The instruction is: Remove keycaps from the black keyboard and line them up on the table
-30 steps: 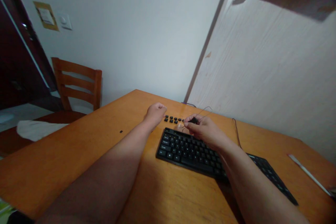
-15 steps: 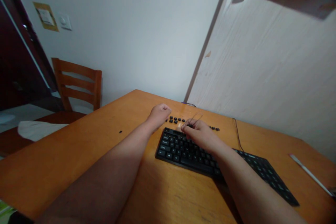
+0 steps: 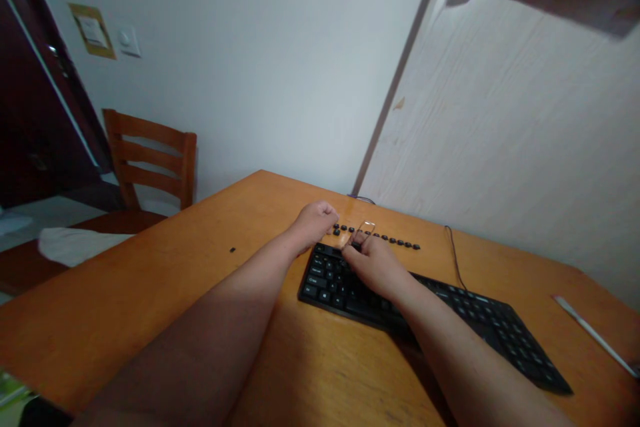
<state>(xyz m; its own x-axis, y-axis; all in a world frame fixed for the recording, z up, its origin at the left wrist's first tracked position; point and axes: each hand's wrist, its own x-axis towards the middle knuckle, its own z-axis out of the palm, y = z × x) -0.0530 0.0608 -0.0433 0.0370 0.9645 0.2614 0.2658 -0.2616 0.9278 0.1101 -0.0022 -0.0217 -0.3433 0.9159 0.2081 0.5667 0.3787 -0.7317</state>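
A black keyboard (image 3: 320, 280) lies on the wooden table, its upper left part missing some keycaps. Over that part, my right hand (image 3: 377, 263) is closed around a thin wire keycap puller (image 3: 369, 223), whose wire loop sticks up above the fingers. What the lower end touches is hidden by the fingers. Just past the keyboard's upper left corner, my left hand (image 3: 316, 221) is closed beside loose black keycaps (image 3: 393, 240) lying in a row. Whether it holds anything is hidden.
A single small black piece (image 3: 233, 250) lies on the table (image 3: 200, 280) to the left. The keyboard's cable (image 3: 454, 257) runs back towards the wall. A thin white stick-like object (image 3: 595, 335) lies at the right. A wooden chair (image 3: 150, 153) stands beyond the left edge.
My left hand has moved right, over the left end of the keycaps. My right hand has shifted slightly left and down over the keyboard, and the puller's loop has turned.
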